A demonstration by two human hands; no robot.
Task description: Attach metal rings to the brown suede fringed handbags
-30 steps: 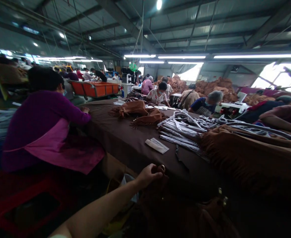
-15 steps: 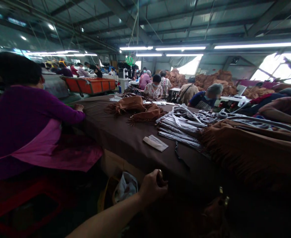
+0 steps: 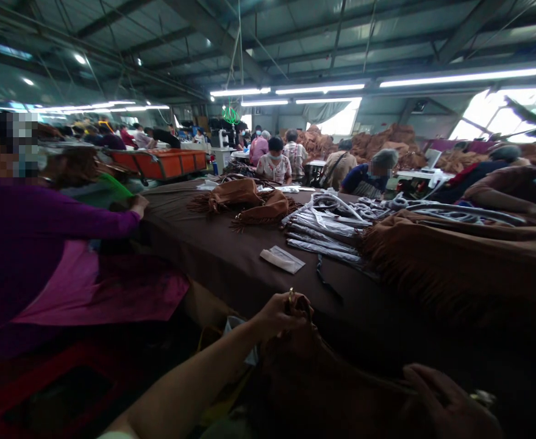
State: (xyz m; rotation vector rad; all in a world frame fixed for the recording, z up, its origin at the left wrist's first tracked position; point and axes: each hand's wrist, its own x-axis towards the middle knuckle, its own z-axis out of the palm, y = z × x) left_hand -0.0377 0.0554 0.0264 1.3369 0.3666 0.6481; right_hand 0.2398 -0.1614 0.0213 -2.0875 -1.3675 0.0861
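Observation:
My left hand [image 3: 277, 317] is closed on the upper corner of a dark brown bag [image 3: 322, 384], pinching it by a small brass ring [image 3: 290, 296] at the table's near edge. At the bottom right my right hand [image 3: 450, 405] grips the other end of the same bag, fingers curled over it in shadow. The bag hangs stretched between both hands, just below the brown cloth-covered table [image 3: 213, 244].
On the table lie a small clear packet [image 3: 282, 259], wrapped grey straps [image 3: 327, 235], tan fringed bags [image 3: 249, 204] and a fringed brown pile [image 3: 460, 256]. A person in purple [image 3: 43, 256] sits at the left, touching the table. More workers and an orange cart [image 3: 167, 163] are beyond.
My right hand has come into view at the bottom right, holding the bag. My left hand has lifted the bag's corner slightly. The person in purple has leaned closer on the left.

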